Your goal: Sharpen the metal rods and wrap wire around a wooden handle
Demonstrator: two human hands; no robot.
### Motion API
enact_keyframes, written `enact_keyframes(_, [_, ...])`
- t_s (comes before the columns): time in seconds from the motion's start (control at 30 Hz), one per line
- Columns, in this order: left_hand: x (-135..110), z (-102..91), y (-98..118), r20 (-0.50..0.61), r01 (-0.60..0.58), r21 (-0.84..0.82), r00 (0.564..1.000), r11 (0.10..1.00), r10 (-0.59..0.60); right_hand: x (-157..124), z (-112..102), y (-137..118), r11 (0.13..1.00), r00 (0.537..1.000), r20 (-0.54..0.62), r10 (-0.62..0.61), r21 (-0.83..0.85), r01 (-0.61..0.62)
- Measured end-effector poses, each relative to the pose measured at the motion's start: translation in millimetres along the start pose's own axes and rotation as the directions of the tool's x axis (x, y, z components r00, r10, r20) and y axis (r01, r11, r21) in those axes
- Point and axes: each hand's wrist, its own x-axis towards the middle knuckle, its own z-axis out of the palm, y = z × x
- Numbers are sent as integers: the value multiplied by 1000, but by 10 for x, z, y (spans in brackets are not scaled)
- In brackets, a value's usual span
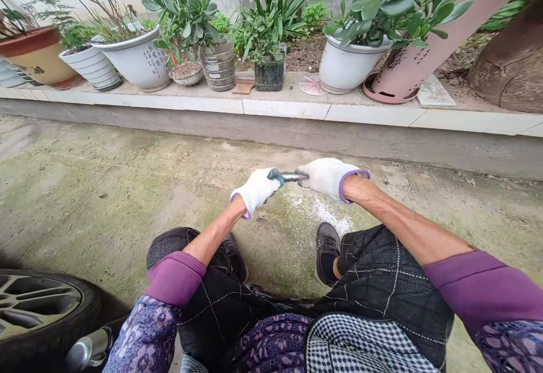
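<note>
Across the mossy grey concrete ground (127, 192), a left hand (257, 189) in a white knit glove is closed around a green-handled ridged steel tool (291, 176), and a gloved right hand (326, 180) appears to pinch its tip. A slipped pinch could drop the tool onto the pale powder patch (322, 212) or the small round metal disc (262, 213) below.
</note>
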Motion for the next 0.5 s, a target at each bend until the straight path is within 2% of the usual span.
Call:
enact_keyframes(0.1, [-9, -39, 111, -35, -31, -148, 999, 989, 26, 34, -151, -32, 998, 992, -129, 2, -62, -10])
enact_keyframes(0.17, [-28, -56, 190, -52, -50, -252, 998, 966, 39, 57, -222, -59, 999, 981, -193, 18, 51, -8])
enact_keyframes(0.23, [-59, -70, 250, -57, -84, -289, 996, 954, 70, 98, -248, -70, 977, 972, -229, 56, 212, -7])
enact_keyframes(0.37, [-131, -110, 315, -105, -164, -260, 984, 952, 141, 236, -203, -14, 898, 966, -220, 135, 439, -25])
enact_keyframes(0.5, [-171, -167, 321, -114, -153, -260, 985, 953, 127, 316, -177, 38, 893, 964, -224, 145, 449, -30])
